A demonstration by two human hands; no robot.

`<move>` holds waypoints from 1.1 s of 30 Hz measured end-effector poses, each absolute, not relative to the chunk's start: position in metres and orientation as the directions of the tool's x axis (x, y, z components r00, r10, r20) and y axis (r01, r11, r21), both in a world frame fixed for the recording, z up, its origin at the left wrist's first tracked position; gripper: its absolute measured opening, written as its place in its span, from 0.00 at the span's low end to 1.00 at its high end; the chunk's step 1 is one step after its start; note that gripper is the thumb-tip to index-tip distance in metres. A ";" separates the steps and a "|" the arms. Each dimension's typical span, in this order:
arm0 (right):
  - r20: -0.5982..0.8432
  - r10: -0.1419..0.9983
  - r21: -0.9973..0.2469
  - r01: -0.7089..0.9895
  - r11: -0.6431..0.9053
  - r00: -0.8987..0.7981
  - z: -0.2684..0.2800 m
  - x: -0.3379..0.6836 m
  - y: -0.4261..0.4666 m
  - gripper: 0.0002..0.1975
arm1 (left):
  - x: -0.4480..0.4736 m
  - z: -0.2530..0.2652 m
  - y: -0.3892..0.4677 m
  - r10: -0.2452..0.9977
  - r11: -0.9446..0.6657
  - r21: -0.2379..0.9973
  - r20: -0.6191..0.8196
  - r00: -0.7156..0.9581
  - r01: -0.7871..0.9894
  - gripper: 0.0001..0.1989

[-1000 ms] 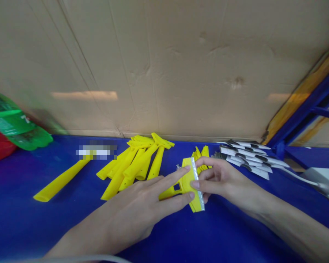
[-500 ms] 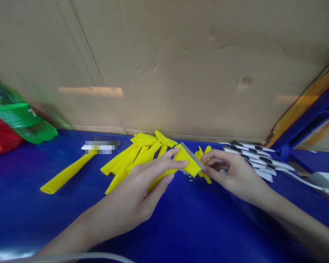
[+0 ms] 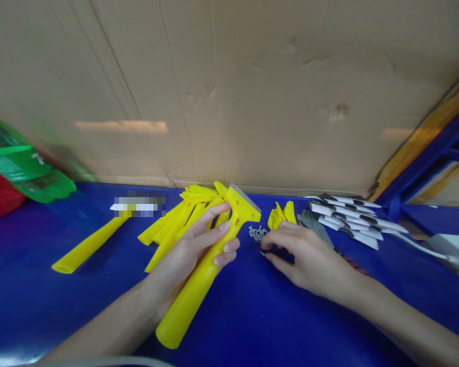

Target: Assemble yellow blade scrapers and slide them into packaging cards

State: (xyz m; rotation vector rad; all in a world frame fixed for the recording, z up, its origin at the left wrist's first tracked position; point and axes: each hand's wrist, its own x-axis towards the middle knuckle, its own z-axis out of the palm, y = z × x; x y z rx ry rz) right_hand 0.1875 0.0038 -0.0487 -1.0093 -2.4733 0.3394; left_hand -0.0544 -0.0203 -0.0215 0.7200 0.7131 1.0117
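My left hand is wrapped round the yellow handle of a scraper, held tilted with its wide head up and to the right. A thin grey strip lies along the head's far edge. Over the table my right hand has its thumb and forefinger close together, with a small screw at the tips. Just beyond those fingers lies a small pile of screws. Small yellow plastic pieces lie behind my right hand, which partly hides them. Several yellow scraper handles are heaped behind my left hand.
Another yellow scraper lies at left, its head blurred out. White-and-black blade packs and grey strips are at right. A green bottle and a red bag stand at far left. Cardboard walls the back of the blue table.
The scraper in my left hand has turned so its handle points down toward me. My right hand has left the scraper's head and moved down beside the screw pile, where it pinches a screw.
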 end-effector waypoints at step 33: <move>0.605 0.583 -0.302 0.521 0.798 -0.542 -0.028 0.191 -0.002 0.11 | -0.051 -0.027 -0.021 0.810 0.454 0.814 -0.207 0.549 -0.363 0.21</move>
